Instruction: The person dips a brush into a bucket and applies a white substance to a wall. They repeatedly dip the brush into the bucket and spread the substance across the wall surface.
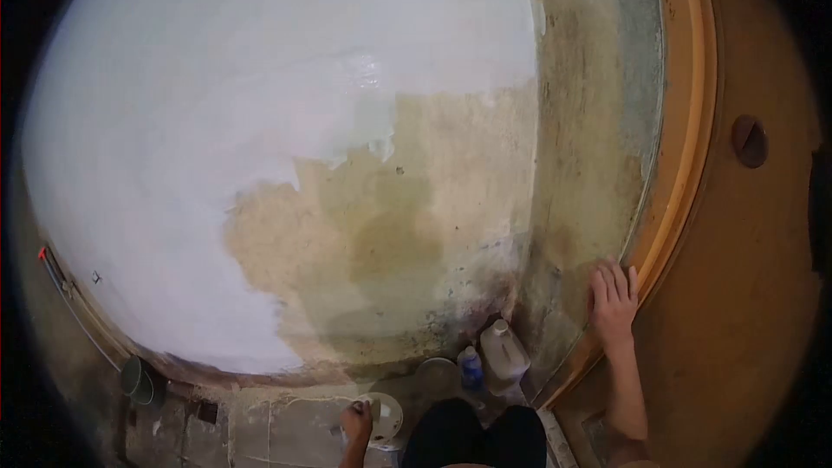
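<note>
Left hand (356,423) low at floor, fingers curled round sth small, can't tell what, over a round white dish (382,417); dish shallow, pale, smeared w/ white paste, just beside dark knees; right hand (613,296) spread flat on wall by orange door frame (685,165); plastic jug (503,352) & small bottle (471,367) nearby.

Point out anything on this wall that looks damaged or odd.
The wall is half coated: fresh white covers the upper left, while the lower right stays yellowed, with dark mould-like stains near the floor corner above the jug. The right hand rests flat on the stained part by the door frame.
</note>
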Demonstrator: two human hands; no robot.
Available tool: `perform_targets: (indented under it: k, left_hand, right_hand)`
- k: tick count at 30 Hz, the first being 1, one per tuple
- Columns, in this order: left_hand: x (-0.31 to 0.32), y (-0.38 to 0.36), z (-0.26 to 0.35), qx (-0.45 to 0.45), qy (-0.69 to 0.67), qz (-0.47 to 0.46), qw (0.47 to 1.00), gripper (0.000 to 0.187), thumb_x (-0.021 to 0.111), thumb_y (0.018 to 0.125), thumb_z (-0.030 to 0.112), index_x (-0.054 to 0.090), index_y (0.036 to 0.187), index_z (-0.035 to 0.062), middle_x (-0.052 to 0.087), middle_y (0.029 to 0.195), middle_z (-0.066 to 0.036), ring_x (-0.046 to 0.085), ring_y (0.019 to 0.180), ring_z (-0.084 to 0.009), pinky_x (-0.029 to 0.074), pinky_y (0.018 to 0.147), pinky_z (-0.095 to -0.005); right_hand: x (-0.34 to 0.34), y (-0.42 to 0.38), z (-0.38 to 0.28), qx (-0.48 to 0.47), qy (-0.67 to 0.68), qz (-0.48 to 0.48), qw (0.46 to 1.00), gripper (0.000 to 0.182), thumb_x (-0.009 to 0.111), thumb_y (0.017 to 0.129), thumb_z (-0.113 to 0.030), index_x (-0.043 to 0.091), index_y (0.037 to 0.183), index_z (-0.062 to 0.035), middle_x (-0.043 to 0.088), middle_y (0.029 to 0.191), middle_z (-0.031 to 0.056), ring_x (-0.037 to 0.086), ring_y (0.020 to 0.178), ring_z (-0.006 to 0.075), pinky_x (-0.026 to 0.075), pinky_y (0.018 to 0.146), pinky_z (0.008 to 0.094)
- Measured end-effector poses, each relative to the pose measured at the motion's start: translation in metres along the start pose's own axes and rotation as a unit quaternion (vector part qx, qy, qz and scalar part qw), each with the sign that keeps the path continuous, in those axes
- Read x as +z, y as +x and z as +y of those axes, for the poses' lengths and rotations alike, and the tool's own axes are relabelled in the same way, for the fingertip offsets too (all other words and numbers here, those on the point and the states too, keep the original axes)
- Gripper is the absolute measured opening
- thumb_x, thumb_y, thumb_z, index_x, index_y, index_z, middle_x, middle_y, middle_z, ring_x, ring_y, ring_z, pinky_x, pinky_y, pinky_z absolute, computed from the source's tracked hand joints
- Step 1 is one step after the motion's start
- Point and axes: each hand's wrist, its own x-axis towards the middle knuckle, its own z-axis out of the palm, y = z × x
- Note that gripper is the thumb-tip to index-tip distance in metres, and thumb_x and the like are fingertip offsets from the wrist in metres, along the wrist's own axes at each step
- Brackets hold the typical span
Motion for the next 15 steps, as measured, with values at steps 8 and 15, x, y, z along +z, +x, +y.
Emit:
perform_targets:
  k: [8,15]
  left_hand:
    - [0.013,-0.016,-0.018,0.058,0.128,-0.043,0.989,0.035,0.065,0.08,0.036,0.067,0.08,0.0014,0.065,0.083,-0.022,0.062,0.08,-0.0396,0.048,0.072,-0.0484]
    - [0.039,-0.016,-0.044,0.025,0.129,-0.165,0.977,0.04,0.057,0.085,0.04,0.058,0.101,0.004,0.056,0.104,-0.02,0.051,0.099,-0.0375,0.04,0.085,-0.0463]
  right_hand:
    - [0.009,0.0,0.001,0.013,-0.027,0.033,0.999,0.02,0.055,0.082,-0.006,0.061,0.101,-0.0048,0.064,0.103,0.0067,0.056,0.112,0.0215,0.034,0.105,0.0409]
    - [0.005,0.0,-0.001,0.016,-0.036,0.01,0.999,0.021,0.057,0.081,-0.009,0.061,0.102,-0.0039,0.064,0.105,0.0067,0.055,0.111,0.0214,0.034,0.106,0.0404]
